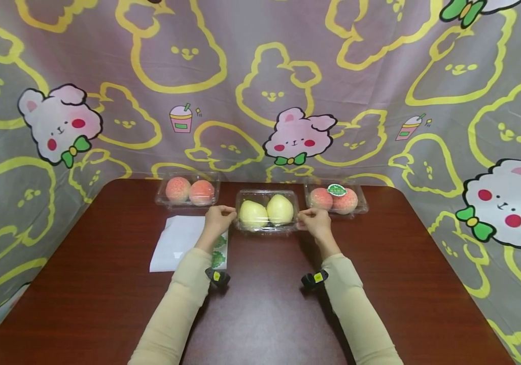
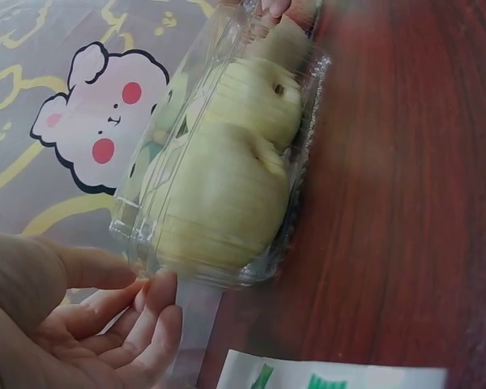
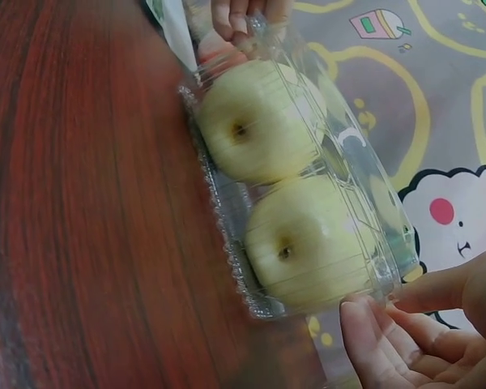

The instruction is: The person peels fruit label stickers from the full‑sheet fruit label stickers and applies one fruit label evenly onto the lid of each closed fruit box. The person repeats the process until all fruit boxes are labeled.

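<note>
A clear plastic clamshell box (image 1: 267,230) with two pale yellow pears (image 1: 280,209) inside is at the middle of the table's far part. My left hand (image 1: 218,223) pinches its left end between thumb and fingers. At the right end, my right hand (image 1: 316,223) pinches the edge the same way. In the left wrist view the lid lies over the pears (image 2: 223,194), with the left thumb and fingertips at the box's corner. The right wrist view shows both pears (image 3: 308,243) side by side under the lid, the right fingertips at the near corner.
Clear boxes of two peaches each stand at the back left (image 1: 178,189) and back right (image 1: 345,201); the right one bears a green round label (image 1: 337,190). A white sheet (image 1: 173,243) with green stickers (image 1: 218,259) lies partly under the left arm. A patterned curtain (image 1: 228,101) hangs behind.
</note>
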A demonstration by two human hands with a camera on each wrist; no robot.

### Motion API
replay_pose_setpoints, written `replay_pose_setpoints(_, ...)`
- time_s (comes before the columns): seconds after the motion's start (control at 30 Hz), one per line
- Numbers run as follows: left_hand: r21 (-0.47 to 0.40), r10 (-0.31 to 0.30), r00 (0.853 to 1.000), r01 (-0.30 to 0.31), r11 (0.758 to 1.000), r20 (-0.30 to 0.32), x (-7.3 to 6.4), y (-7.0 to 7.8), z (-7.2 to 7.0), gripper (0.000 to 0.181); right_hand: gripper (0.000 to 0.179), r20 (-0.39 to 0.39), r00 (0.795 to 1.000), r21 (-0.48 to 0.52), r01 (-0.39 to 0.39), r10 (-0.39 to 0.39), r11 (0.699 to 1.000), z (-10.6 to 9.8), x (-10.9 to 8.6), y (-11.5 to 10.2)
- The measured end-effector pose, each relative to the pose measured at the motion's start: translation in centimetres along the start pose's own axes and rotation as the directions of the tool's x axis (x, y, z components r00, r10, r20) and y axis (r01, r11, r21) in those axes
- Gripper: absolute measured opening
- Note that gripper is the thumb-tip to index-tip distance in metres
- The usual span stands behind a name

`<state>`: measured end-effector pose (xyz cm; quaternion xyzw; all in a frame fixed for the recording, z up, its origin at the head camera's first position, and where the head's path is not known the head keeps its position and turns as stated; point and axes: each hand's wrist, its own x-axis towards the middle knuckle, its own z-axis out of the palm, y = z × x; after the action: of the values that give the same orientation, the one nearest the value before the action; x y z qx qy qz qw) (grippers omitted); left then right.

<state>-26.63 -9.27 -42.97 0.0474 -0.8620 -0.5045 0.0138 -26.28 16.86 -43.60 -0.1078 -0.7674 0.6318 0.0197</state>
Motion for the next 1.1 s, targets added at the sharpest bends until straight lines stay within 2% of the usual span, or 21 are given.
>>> replay_pose_setpoints(0.33,-0.042,0.031,0.997,-0.028,0.999,0.068,-0.4,-0.3,-0.5,0.023,0.024,0.095,0.995,0.001,-0.012,0.012,1.0,-0.7,-0.7,-0.4)
replay_pose_setpoints(0.57,-0.076,0.027,0.992,-0.018,0.997,0.124,-0.8,-0.4,-0.7,0.022,0.025,0.133,0.991,-0.026,-0.019,0.022,0.999,-1.2,-1.2,-0.1)
replay_pose_setpoints(0.73,-0.062,0.021,0.986,-0.011,0.998,0.164,-1.0,-0.4,-0.9,0.023,0.024,0.15,0.988,-0.042,-0.027,0.033,0.999,-1.5,-1.7,-0.4)
replay_pose_setpoints(0.9,-0.051,0.025,0.988,-0.017,0.999,0.152,-0.9,-0.2,-0.9,0.027,0.025,0.128,0.991,-0.075,-0.018,0.027,0.997,-1.5,-1.5,-0.4)
replay_pose_setpoints(1.1,-0.053,0.013,0.994,-0.007,0.999,0.108,-0.5,0.0,-0.5,0.029,0.02,0.109,0.993,-0.004,0.055,-0.054,0.998,-1.3,0.0,0.9)
